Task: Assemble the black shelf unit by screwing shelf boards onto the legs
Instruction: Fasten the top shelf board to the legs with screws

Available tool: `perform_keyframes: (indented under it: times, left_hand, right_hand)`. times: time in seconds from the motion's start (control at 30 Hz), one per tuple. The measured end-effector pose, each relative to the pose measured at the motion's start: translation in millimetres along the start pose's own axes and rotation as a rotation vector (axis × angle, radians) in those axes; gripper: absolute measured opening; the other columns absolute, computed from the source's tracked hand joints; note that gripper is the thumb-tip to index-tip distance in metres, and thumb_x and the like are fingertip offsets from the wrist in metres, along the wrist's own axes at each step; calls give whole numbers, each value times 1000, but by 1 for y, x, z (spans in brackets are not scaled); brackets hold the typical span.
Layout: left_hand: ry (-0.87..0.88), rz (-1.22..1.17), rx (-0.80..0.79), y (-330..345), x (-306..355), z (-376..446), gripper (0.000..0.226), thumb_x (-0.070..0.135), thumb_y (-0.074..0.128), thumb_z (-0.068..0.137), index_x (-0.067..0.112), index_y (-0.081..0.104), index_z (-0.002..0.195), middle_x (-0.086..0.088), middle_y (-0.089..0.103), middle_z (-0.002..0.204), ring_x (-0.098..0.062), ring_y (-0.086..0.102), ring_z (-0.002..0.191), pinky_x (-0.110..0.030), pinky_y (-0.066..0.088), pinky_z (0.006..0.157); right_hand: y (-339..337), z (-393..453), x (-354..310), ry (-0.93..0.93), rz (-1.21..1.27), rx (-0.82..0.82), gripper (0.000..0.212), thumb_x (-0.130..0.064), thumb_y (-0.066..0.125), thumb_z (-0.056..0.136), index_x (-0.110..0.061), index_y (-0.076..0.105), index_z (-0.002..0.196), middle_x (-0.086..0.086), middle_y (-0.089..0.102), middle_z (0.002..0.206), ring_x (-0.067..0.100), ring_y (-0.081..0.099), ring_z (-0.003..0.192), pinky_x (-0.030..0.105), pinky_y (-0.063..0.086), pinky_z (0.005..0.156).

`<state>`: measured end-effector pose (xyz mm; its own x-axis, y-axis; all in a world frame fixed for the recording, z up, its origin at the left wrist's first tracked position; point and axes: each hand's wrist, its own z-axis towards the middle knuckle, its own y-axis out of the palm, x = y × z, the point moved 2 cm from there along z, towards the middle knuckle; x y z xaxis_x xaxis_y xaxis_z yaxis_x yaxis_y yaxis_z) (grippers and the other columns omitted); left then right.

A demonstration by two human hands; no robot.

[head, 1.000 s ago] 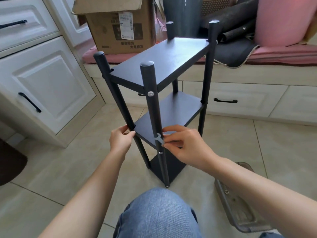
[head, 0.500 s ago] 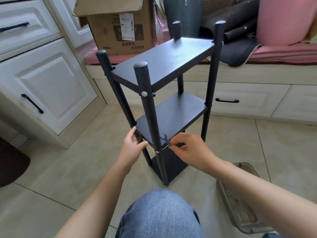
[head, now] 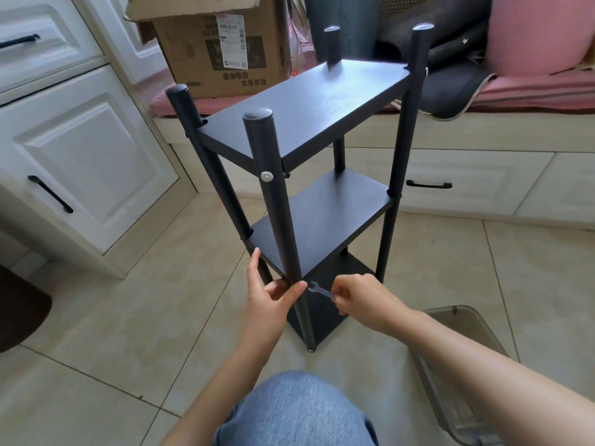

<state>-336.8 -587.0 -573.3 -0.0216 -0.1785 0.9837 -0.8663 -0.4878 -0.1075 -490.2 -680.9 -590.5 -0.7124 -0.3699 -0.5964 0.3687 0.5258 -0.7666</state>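
A white cabinet [head: 80,162] with black handles stands left of the black shelf unit [head: 309,188], and a cardboard box [head: 222,49] sits behind the unit's left rear leg. The unit stands upright on the tiled floor [head: 128,317], three shelf boards fixed between four legs. The left hand [head: 270,297] is at the front leg [head: 283,233], level with the middle board's near corner, thumb and fingers curled round that leg. Just right of the leg, the right hand [head: 363,300] pinches the handle of a small flat wrench [head: 319,289], whose open end points at the leg. A clear plastic bin [head: 457,375] lies right of the unit's base.
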Motion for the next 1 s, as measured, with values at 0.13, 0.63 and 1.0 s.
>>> perform_keyframes:
  times: [0.13, 0.63, 1.0]
  left_hand:
    - [-30, -45, -33, -8, -5, 7, 105, 4, 78, 84, 42, 12, 157, 1, 79, 99, -3, 72, 99, -22, 51, 97]
    - [-103, -293, -83, -14, -23, 24, 124, 4, 83, 59, 50, 15, 153, -14, 77, 106, -25, 71, 109, -52, 40, 114]
    - [-107, -359, -89, -13, -24, 27, 121, -2, 81, 58, 45, 23, 154, -13, 77, 103, -23, 73, 101, -39, 52, 98]
  right_hand:
    - [8, 8, -1, -32, 20, 52, 11, -18, 54, 98, -20, 63, 93, 0, 69, 88, 14, 63, 79, 21, 47, 64]
    - [37, 11, -5, -168, 283, 422, 11, -10, 64, 93, -12, 73, 99, -5, 69, 83, 9, 65, 77, 13, 50, 75]
    - [40, 14, -1, -117, 438, 439, 9, -14, 64, 94, -16, 73, 97, -10, 70, 78, 5, 67, 78, 17, 53, 77]
